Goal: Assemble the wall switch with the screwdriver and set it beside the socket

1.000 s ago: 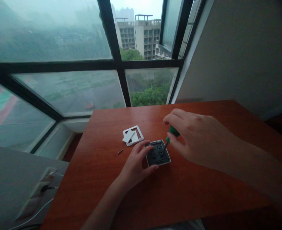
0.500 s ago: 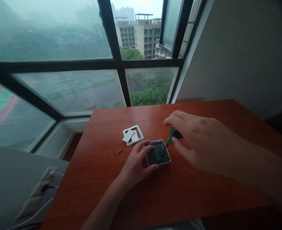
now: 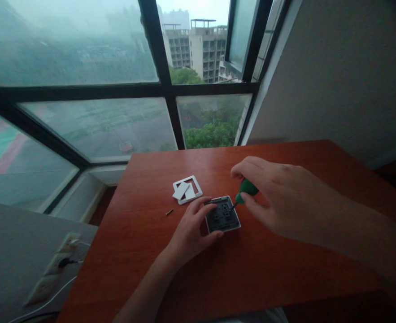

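Note:
A square wall switch, dark inside with a pale rim, lies on the wooden table with its inner side up. My left hand grips its left side, fingers at the far edge and thumb at the near edge. My right hand is closed around the green handle of a screwdriver. The dark shaft slants down to the left, and its tip is at the right part of the switch's inner face. Whether the tip sits in a screw is too small to tell.
Behind my left hand lies a white frame with white cover pieces on it. A small metal screw or pin rests left of them. The table stands against windows; wall sockets with cords are at lower left.
The screwdriver handle has turned in my right hand, showing more green than before. My left hand and the switch have stayed in place.

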A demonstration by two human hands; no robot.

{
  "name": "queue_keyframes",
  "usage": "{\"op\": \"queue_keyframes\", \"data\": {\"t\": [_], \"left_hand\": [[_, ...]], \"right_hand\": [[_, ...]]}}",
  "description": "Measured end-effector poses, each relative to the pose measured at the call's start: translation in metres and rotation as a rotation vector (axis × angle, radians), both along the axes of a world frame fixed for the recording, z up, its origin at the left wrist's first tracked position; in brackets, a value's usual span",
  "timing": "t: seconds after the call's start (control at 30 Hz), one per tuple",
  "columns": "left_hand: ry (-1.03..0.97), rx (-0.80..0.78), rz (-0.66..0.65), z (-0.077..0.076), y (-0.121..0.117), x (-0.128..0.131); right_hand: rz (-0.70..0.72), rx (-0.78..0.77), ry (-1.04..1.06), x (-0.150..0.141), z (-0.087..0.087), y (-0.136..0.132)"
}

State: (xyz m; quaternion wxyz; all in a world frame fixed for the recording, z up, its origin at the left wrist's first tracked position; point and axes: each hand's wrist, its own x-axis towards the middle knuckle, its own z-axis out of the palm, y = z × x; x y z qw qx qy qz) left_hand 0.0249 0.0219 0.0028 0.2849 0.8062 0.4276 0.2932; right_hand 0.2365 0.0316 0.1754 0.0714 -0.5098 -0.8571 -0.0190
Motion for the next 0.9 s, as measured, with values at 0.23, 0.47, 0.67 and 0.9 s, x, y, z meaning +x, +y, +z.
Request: {"op": "queue_keyframes", "data": {"t": [0.23,0.47,0.67,0.9], "left_hand": [[-0.004,0.001,-0.002,0.001,-0.001,0.000],[-0.005,0.009,0.000,0.000,0.000,0.000],[-0.007,0.006,-0.001,0.000,0.000,-0.001],[0.005,0.005,-0.006,-0.002,-0.003,-0.001]], "right_hand": [[-0.115,0.158,-0.171,-0.003,-0.001,0.000],[-0.202,0.256,-0.271,-0.008,-0.004,-0.001],[-0.201,0.223,-0.182,-0.005,-0.006,-0.002],[-0.418,0.061,0.380,0.034,-0.023,-0.004]]}}
